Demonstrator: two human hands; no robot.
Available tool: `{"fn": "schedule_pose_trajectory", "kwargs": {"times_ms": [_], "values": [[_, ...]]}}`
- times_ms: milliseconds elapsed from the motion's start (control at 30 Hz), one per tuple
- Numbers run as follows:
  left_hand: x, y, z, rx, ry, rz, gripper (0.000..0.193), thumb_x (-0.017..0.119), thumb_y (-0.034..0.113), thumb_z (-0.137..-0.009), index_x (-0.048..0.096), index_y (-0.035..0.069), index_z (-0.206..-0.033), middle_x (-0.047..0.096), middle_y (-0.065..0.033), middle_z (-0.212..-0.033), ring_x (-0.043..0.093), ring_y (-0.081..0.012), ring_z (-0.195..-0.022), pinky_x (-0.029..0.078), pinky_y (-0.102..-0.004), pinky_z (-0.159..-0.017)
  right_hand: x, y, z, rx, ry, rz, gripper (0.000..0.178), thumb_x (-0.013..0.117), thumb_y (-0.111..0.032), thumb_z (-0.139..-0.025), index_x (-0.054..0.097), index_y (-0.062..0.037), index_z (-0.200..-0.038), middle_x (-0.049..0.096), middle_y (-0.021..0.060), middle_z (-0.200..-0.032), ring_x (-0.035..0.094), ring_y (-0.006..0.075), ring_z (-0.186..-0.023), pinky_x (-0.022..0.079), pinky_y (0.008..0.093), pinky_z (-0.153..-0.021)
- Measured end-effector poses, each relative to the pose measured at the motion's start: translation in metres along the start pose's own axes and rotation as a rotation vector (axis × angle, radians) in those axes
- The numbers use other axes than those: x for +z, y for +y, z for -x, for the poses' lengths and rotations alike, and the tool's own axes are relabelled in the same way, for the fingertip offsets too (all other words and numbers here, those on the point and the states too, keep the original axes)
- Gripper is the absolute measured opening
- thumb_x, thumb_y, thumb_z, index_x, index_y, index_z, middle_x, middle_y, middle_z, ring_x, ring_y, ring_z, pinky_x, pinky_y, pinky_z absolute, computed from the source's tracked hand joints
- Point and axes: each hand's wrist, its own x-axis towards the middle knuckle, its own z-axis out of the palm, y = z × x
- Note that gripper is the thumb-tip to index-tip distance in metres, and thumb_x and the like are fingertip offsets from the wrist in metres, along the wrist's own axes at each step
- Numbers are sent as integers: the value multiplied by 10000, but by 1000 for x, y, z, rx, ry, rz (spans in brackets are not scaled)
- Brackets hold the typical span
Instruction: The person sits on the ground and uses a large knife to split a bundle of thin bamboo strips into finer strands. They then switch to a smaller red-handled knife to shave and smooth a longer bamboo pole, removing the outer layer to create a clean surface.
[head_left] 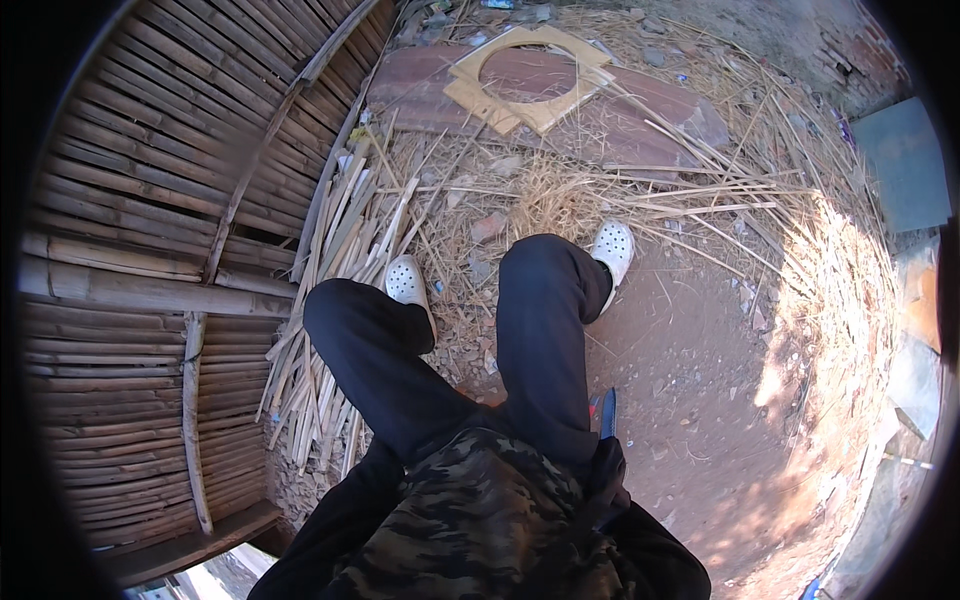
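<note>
A camouflage shirt (470, 525) lies nearest, its dark sleeves spreading to both sides. Left of the shirt, the bamboo wall (140, 180) runs from beside it to well beyond it, its slats crossed by poles. The brown ground (690, 400) opens to the right of the shirt, with a sunlit strip farther right. Dark trousers (545, 330) reach forward from the shirt, knees bent and apart. Well beyond the shirt lies a reddish sheet (640, 125), and on it a tan board (560, 112) with a round hole. Split sticks (330, 225) lie in a loose heap ahead and left of the shirt, along the wall. Ahead of the shirt stand two white clogs (613, 250), straw (550, 195) scattered past them. Just off the shirt's right side, beside the right leg, a bluish blade (609, 410) points forward. The right hand (618, 494), in shadow, is at its near end; I cannot tell how far open it is or whether it grips the blade. The left hand is hidden, so its state cannot be told.
</note>
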Motion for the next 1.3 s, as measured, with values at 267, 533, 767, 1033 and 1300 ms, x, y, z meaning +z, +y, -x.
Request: {"fn": "schedule_pose_trajectory", "kwargs": {"times_ms": [267,533,767,1033,1300], "values": [[33,-7,-2,73,30,-125,400,638,389,-776,606,28,-945,659,-128,-853,638,-265,-810,486,-372,-744,-49,96,50,164,218,-6,479,634,-493,-807,658,-27,-918,670,223,-856,657,379,-845,496,459,-714],[27,-20,-57,85,154,-221,419,672,395,-742,608,32,-941,664,-138,-846,646,-277,-801,492,-384,-726,-80,116,92,272,255,136,481,634,-492,-808,657,-26,-926,671,222,-861,656,381,-852,497,460,-722],[25,-47,-136,54,269,-204,411,693,262,-766,564,-23,-1033,634,-231,-993,620,-378,-937,483,-441,-830,-73,57,83,250,195,245,482,633,-491,-810,657,-25,-934,672,220,-866,655,382,-858,498,460,-729],[16,-26,-160,-7,122,-562,596,677,289,-777,463,234,-1331,471,-71,-1350,366,-288,-1318,339,-548,-1023,-65,-4,76,236,154,330,484,632,-489,-811,656,-24,-942,674,219,-872,654,384,-865,499,460,-738],[35,-1,-150,38,48,-804,338,729,323,-735,580,249,-1029,505,-22,-1156,450,-224,-1199,298,-552,-1020,-61,-22,77,260,148,374,485,631,-488,-812,655,-23,-951,675,217,-877,653,386,-873,501,461,-746]]}}
